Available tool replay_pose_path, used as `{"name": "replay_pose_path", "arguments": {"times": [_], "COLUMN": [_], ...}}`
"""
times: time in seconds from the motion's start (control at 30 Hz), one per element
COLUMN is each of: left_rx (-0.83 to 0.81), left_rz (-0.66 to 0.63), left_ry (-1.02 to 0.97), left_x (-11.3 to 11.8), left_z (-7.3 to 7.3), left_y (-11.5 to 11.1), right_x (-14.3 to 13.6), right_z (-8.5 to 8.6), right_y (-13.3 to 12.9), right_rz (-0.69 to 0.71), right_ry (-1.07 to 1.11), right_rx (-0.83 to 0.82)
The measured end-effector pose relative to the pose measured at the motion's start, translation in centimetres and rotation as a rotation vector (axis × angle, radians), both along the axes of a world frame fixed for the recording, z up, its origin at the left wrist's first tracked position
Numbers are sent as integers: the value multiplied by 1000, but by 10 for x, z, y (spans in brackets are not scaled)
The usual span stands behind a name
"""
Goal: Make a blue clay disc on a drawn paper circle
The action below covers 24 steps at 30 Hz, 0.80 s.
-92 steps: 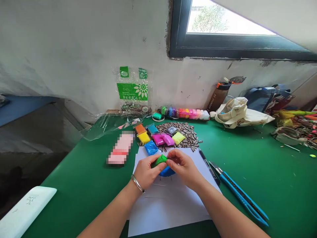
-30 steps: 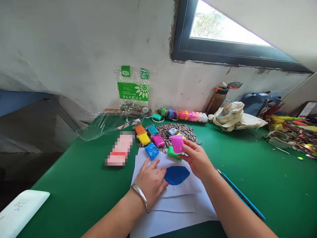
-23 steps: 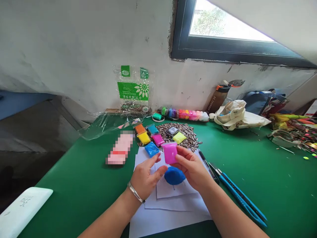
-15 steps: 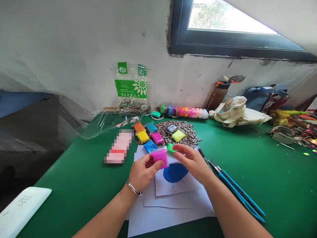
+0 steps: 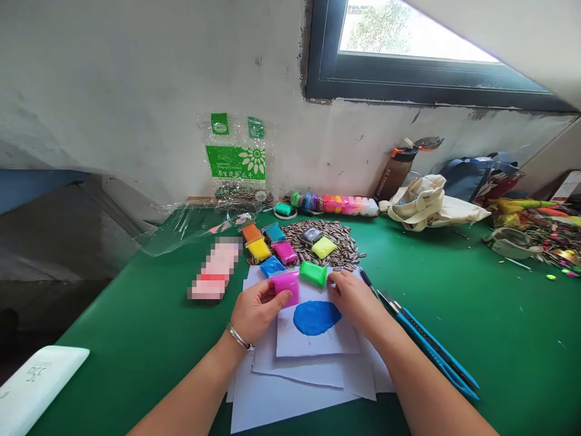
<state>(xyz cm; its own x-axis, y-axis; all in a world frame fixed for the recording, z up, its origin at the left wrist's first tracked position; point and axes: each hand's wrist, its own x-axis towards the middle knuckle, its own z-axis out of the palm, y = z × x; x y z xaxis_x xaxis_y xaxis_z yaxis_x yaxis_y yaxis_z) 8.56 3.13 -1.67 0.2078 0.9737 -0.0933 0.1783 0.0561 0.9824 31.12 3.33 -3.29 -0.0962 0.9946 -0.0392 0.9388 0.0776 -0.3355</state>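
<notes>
My left hand grips a pink packet of modelling clay between thumb and fingers, above the top edge of the papers. My right hand is just right of a bright green clay packet, its fingers curled down toward the paper. Whatever is under those fingertips is hidden. Between and below both hands, a flat blue oval of clay lies on a small white sheet with faint pencil lines. That sheet rests on several larger white papers.
Several clay packets, including a yellow one, lie on or beside a heap of sunflower seeds. Blue-handled tweezers and a pen lie right. A pink blurred object lies left. Behind are a bottle and a cloth bag.
My right hand has moved off the green packet to its right, fingers curling down. The green packet and the blue oval now show more fully. My left hand still holds the pink packet.
</notes>
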Motion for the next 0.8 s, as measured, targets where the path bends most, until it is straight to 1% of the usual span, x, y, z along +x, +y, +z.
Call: {"name": "replay_pose_path", "arguments": {"times": [0.1, 0.2, 0.23, 0.3, 0.33, 0.4, 0.53, 0.67, 0.8], "left_rx": [-43, -72, -69, -59, -56, -50, -41, -35, -34], "left_rz": [12, -9, -17, -28, -30, -30, -38, -31, -13], "left_ry": [6, -9, -6, 2, 8, 22, 36, 43, 67], "left_x": [2, 4, 4, 4, 5, 5, 5, 5, 6], "left_z": [2, 0, -2, -6, -7, -9, -12, -17, -19], "left_y": [0, 1, 2, 4, 5, 6, 6, 5, 5], "right_x": [-2, -8, -12, -22, -27, -37, -48, -50, -46], "right_z": [5, 16, 20, 24, 25, 24, 19, 20, 23], "right_y": [-3, -11, -14, -21, -23, -26, -26, -24, -23], "right_rz": [-10, -16, 20, 126, 159, 178, 164, 148, 144], "right_ry": [-10, -6, 16, 56, 55, 15, -104, -160, -104], "right_rx": [-3, 52, 48, -29, -78, -148, -180, -201, -221]}}
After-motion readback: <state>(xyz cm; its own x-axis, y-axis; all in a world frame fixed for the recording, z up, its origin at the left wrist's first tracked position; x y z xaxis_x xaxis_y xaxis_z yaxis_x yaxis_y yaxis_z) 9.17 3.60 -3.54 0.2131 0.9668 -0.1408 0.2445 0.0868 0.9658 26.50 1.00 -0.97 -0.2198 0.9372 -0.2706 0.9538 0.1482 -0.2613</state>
